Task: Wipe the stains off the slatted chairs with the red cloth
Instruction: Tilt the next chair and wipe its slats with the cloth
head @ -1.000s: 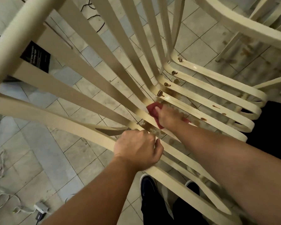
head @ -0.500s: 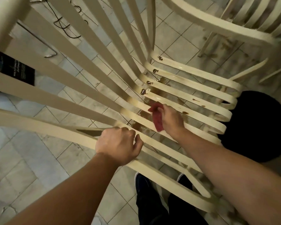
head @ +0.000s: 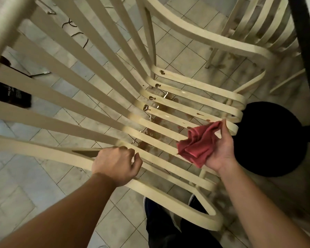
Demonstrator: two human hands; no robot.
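Note:
A cream slatted chair (head: 195,85) fills the view, seen from above its back. Brown stains (head: 146,107) dot the rear ends of its seat slats, and wet smears lie further along them. My left hand (head: 116,165) grips the near side rail where the back meets the seat. My right hand (head: 220,149) is turned palm up above the seat's front right, holding the crumpled red cloth (head: 197,144) between its fingers and palm, lifted off the slats.
A second cream slatted chair (head: 258,27) stands at the upper right. A black round base (head: 270,138) and a dark post (head: 304,33) sit right of the seat. Cables (head: 75,27) and a black box (head: 11,95) lie on the tiled floor at left. My shoes (head: 150,203) are below the seat.
My right hand has lifted the cloth off the slats, swung right toward the seat's front and turned palm up. My left hand keeps its grip on the rail. The view has shifted.

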